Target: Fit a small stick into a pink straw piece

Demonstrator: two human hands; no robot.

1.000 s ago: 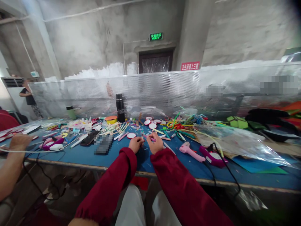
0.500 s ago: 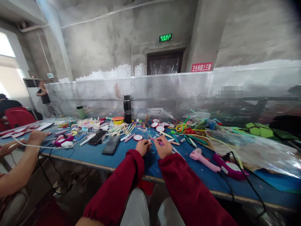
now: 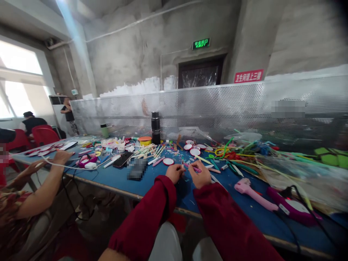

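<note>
Both my hands rest close together on the blue table (image 3: 114, 179), in dark red sleeves. My left hand (image 3: 174, 173) has its fingers curled in a pinch on something too small to make out. My right hand (image 3: 200, 177) is closed on a thin pink stick (image 3: 193, 168) that points left toward the other hand. Just beyond my hands lie a round red-rimmed white disc (image 3: 168, 161) and several loose sticks.
A black flask (image 3: 155, 128) stands at the back by an orange-topped cup (image 3: 145, 140). A pink glue gun (image 3: 252, 192) and a purple one (image 3: 292, 208) with a black cord lie right. A phone (image 3: 123, 160) lies left. A co-worker's arm (image 3: 43, 186) reaches in at left. A perforated metal screen (image 3: 217, 105) backs the table.
The view has swung left, so everything has shifted right in the picture and the window and co-worker show more. My hands keep the same pose on the table.
</note>
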